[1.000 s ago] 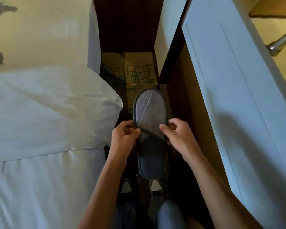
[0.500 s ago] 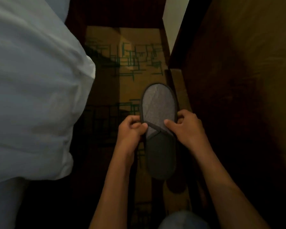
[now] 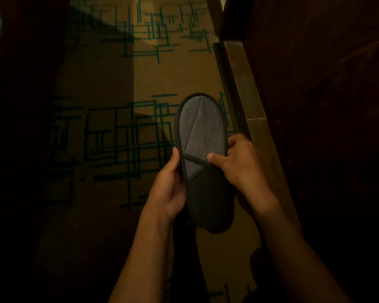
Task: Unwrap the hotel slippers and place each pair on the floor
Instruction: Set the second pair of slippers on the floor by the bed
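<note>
I hold the grey slipper over the patterned carpet, left hand and right hand pinching its bound edges at the strap, since it seems light, soft and floppy

Your single head-worn camera looked steeply down, close over your left hand, right hand and the slipper, patterned carpet filling the frame beneath.
</note>
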Tool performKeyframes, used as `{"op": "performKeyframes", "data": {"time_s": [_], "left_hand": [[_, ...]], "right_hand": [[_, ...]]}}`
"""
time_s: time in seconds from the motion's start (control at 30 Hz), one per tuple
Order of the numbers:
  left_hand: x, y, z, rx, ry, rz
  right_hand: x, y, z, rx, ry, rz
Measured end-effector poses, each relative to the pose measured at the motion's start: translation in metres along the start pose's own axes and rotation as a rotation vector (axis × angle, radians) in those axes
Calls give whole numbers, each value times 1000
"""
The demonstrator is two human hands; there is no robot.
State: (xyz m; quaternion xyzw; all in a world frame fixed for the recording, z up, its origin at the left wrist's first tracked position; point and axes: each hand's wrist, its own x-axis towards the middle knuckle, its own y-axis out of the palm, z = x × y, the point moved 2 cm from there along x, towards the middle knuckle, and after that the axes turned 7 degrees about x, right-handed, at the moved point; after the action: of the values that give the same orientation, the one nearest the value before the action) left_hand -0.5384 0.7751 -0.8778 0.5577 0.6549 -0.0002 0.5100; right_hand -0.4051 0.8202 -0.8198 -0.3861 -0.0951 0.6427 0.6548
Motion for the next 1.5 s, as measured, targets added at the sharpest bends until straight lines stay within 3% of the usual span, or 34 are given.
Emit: {"op": "performKeyframes", "data": {"time_s": [0.23, 0.47, 0.7, 0.8, 1.13, 1.23, 1.4, 1.5], "left_hand": [[6, -3, 15, -106, -75, 190], [7, -12, 20, -45, -105, 280], [11, -13, 14, 176, 45, 220], [11, -5, 13, 221, 95, 203], [13, -1, 10, 267, 86, 145], [17, 0, 3, 299, 105, 62], [39, -22, -35, 549, 270, -276], [63, -33, -60, 898, 406, -405]], "right_hand": [[3, 15, -23, 315, 87, 207], [-10, 23, -29, 594, 217, 389], [-8, 24, -36, 726, 268, 405], [-6, 25, -38, 912, 263, 395], [0, 24, -47, 1078, 301, 449], [0, 30, -57, 1244, 359, 379], [-3, 30, -86, 1344, 450, 213], [-15, 38, -102, 1296, 557, 97]]}}
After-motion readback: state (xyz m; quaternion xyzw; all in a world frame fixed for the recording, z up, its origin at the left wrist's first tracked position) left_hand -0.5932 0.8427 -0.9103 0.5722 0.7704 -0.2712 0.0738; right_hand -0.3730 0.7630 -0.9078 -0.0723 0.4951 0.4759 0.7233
